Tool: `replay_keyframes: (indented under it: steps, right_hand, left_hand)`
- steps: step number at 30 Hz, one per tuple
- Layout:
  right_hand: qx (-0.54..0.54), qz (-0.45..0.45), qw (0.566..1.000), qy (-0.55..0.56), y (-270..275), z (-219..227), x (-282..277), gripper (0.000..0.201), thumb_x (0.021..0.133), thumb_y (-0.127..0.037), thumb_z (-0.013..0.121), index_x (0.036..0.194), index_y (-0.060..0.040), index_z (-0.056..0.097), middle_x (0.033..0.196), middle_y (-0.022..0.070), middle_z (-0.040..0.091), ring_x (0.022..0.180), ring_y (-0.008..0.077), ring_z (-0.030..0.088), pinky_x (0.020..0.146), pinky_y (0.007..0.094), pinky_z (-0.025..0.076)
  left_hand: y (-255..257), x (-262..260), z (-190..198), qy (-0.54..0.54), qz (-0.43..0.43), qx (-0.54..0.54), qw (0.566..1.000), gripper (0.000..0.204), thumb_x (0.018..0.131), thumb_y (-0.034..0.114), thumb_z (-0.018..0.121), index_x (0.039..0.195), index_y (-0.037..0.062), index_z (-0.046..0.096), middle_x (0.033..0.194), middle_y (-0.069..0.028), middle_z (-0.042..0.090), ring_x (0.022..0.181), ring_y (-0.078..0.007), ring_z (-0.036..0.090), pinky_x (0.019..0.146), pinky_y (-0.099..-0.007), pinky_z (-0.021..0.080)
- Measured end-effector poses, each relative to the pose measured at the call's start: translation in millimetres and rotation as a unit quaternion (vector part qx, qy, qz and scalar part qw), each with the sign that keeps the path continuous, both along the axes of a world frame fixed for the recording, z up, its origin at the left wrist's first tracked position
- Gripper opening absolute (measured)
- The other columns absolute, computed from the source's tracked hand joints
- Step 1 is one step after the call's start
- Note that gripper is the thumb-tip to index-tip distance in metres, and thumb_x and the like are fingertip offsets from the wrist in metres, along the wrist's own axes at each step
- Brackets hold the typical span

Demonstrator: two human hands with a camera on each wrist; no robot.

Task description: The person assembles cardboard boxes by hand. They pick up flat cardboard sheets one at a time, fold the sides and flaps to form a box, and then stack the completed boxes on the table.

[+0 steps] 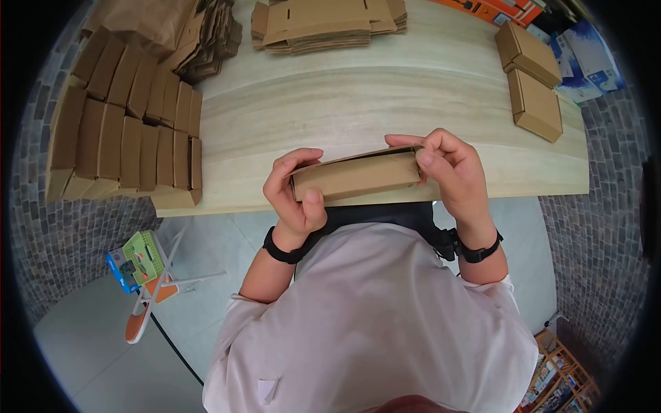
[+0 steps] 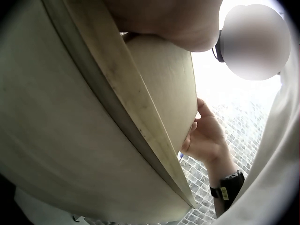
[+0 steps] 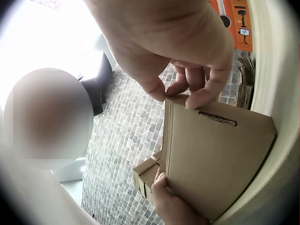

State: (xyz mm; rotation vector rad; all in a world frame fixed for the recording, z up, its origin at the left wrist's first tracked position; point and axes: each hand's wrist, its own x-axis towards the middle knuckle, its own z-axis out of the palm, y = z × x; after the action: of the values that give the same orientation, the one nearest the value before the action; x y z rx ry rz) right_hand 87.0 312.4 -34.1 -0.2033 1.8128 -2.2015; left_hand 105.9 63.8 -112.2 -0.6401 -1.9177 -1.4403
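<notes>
A brown cardboard box (image 1: 358,180) is held at the table's front edge, one long narrow side facing the person, with a dark gap under its upper panel. My left hand (image 1: 295,196) grips its left end, thumb on the near side and fingers over the far side. At the opposite end, my right hand (image 1: 456,172) pinches the upper corner between thumb and fingers. The right wrist view shows those fingertips on the edge of the cardboard box (image 3: 215,154), close to a slot cut in the panel. From the left wrist, the box (image 2: 171,84) shows a plain, flat face.
Folded boxes (image 1: 131,131) stand in rows on the table's left. Flat cardboard sheets (image 1: 317,27) are stacked at the back, beside a bundle of cardboard (image 1: 206,41). Two closed boxes (image 1: 536,103) lie at the right, near blue-and-white packaging (image 1: 585,58). A folding stool (image 1: 148,310) stands below left.
</notes>
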Motion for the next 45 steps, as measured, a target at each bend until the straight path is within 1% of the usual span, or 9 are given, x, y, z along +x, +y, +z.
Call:
replay_keyframes:
  steps: [6, 9, 15, 19, 27, 36, 38, 43, 45]
  right_hand:
    - [-0.034, -0.003, 0.999, 0.017, -1, -11, 0, 0.017, 0.096, -0.018, 0.062, 0.087, -0.0078, 0.052, 0.124, 0.0229, 0.067, 0.096, 0.0087, 0.062, 0.066, 0.0213, 0.046]
    - [-0.051, -0.011, 0.999, 0.008, 0, -11, 1, 0.013, 0.096, -0.017, 0.062, 0.095, -0.0063, 0.056, 0.123, 0.0198, 0.068, 0.095, 0.0084, 0.062, 0.066, 0.0214, 0.046]
    - [-0.016, 0.045, 0.995, 0.088, 4, -13, -1, 0.033, 0.097, -0.017, 0.063, 0.126, -0.0010, 0.060, 0.135, 0.0164, 0.062, 0.111, 0.0147, 0.061, 0.075, 0.0236, 0.051]
    - [-0.032, 0.047, 0.995, 0.085, 6, -24, 1, 0.035, 0.096, -0.015, 0.064, 0.128, -0.0021, 0.061, 0.140, 0.0162, 0.057, 0.120, 0.0171, 0.058, 0.080, 0.0249, 0.053]
    - [0.072, 0.029, 0.980, 0.183, 9, -34, 3, 0.037, 0.087, -0.009, 0.073, 0.123, -0.0095, 0.066, 0.132, 0.0108, 0.063, 0.108, 0.0169, 0.063, 0.076, 0.0254, 0.053]
    - [0.118, -0.013, 0.947, 0.298, 9, -50, 3, 0.023, 0.085, -0.007, 0.075, 0.108, -0.0083, 0.074, 0.125, 0.0109, 0.066, 0.096, 0.0182, 0.064, 0.074, 0.0277, 0.053]
    - [0.115, -0.019, 0.952, 0.282, 6, -47, 5, 0.022, 0.084, -0.007, 0.074, 0.106, -0.0081, 0.074, 0.124, 0.0110, 0.066, 0.095, 0.0187, 0.064, 0.075, 0.0281, 0.053]
    - [0.128, -0.029, 0.962, 0.238, 3, -38, 9, 0.022, 0.085, -0.005, 0.073, 0.107, -0.0073, 0.072, 0.127, 0.0114, 0.065, 0.093, 0.0193, 0.064, 0.077, 0.0296, 0.054]
    - [0.052, -0.040, 0.957, 0.283, 1, -43, 11, 0.030, 0.084, 0.001, 0.068, 0.112, -0.0075, 0.068, 0.131, 0.0112, 0.063, 0.103, 0.0221, 0.064, 0.080, 0.0307, 0.054]
  left_hand:
    - [1, 0, 0, -0.016, 0.000, 0.011, 1.000, 0.047, 0.102, 0.030, 0.048, 0.136, 0.0032, 0.031, 0.114, -0.0261, 0.059, 0.095, -0.0272, 0.062, 0.080, -0.0368, 0.053]
    - [1, -1, 0, -0.012, 0.005, 0.007, 1.000, 0.046, 0.102, 0.030, 0.048, 0.136, 0.0032, 0.032, 0.113, -0.0255, 0.060, 0.095, -0.0272, 0.062, 0.080, -0.0367, 0.053]
    - [3, -2, 5, -0.011, 0.015, -0.006, 1.000, 0.042, 0.102, 0.028, 0.047, 0.133, 0.0029, 0.033, 0.111, -0.0240, 0.060, 0.096, -0.0267, 0.061, 0.082, -0.0376, 0.052]
    - [4, -3, 6, -0.026, 0.016, 0.003, 1.000, 0.038, 0.103, 0.027, 0.046, 0.129, 0.0027, 0.035, 0.110, -0.0232, 0.059, 0.097, -0.0266, 0.060, 0.086, -0.0380, 0.050]
    - [4, -4, 8, -0.042, 0.020, 0.002, 0.999, 0.031, 0.103, 0.027, 0.044, 0.122, 0.0022, 0.040, 0.113, -0.0229, 0.058, 0.100, -0.0258, 0.058, 0.089, -0.0374, 0.048]
    - [-10, 3, 8, -0.095, 0.008, -0.028, 0.995, 0.051, 0.097, 0.056, 0.055, 0.111, 0.0073, 0.060, 0.130, -0.0213, 0.055, 0.113, -0.0292, 0.057, 0.095, -0.0387, 0.047]
    - [-12, 5, 12, -0.149, -0.036, 0.039, 0.987, 0.042, 0.095, 0.051, 0.062, 0.103, 0.0108, 0.069, 0.131, -0.0185, 0.055, 0.112, -0.0284, 0.058, 0.091, -0.0385, 0.049]
    - [-13, 7, 14, -0.187, -0.111, 0.109, 0.970, 0.041, 0.096, 0.045, 0.064, 0.108, 0.0064, 0.063, 0.128, -0.0185, 0.057, 0.112, -0.0300, 0.058, 0.096, -0.0424, 0.047]
    - [-9, 6, 17, -0.201, -0.148, 0.136, 0.959, 0.040, 0.097, 0.042, 0.064, 0.111, 0.0048, 0.060, 0.128, -0.0187, 0.058, 0.113, -0.0307, 0.057, 0.098, -0.0441, 0.045]
